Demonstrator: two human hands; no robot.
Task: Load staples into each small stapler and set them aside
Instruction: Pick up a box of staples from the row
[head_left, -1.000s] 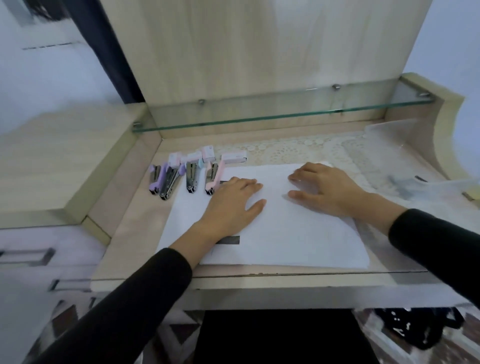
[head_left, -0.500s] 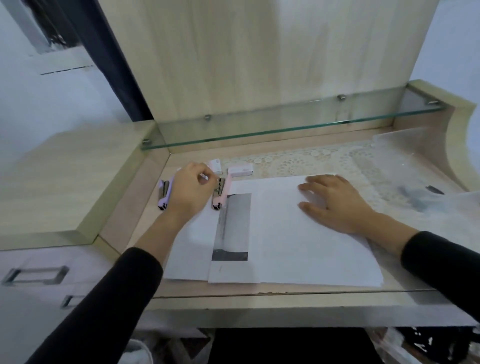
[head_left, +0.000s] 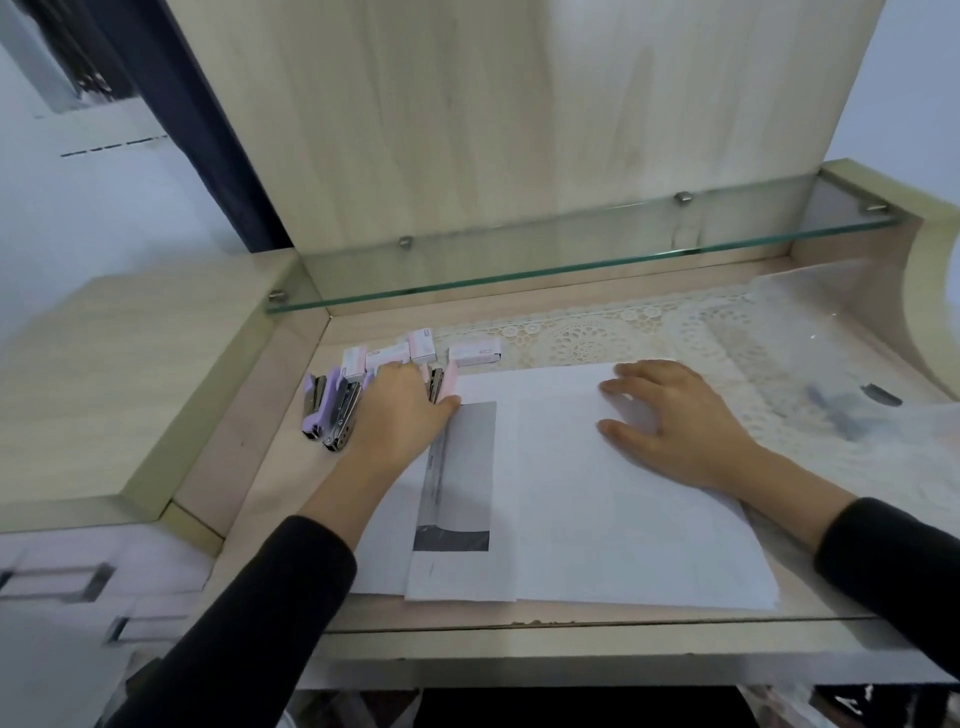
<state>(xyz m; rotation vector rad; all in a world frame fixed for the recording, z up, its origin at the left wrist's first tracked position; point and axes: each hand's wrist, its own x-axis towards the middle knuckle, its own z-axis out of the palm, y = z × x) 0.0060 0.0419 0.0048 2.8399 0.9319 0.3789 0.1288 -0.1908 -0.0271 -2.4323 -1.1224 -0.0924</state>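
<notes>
Small staplers lie in a row at the back left of the desk: a purple stapler (head_left: 313, 410), a second purple stapler (head_left: 340, 415) beside it, and a pink stapler (head_left: 440, 384). My left hand (head_left: 400, 415) lies over the gap between them and hides whatever stapler is under it; the thumb touches the pink one. I cannot make out a grip. Several small staple boxes (head_left: 422, 345) stand just behind the row. My right hand (head_left: 675, 426) rests flat, fingers spread, on white paper sheets (head_left: 597, 519).
A glass shelf (head_left: 571, 265) overhangs the back of the desk. A lace mat (head_left: 587, 332) lies under the paper. A clear plastic bag (head_left: 831, 395) sits at the right. A raised wooden side ledge (head_left: 130, 364) borders the left, and the desk's front edge (head_left: 519, 629) is close.
My left hand left the paper and reached up-left onto the row of staplers, uncovering a grey printed strip on the sheet. My right hand stayed flat on the paper.
</notes>
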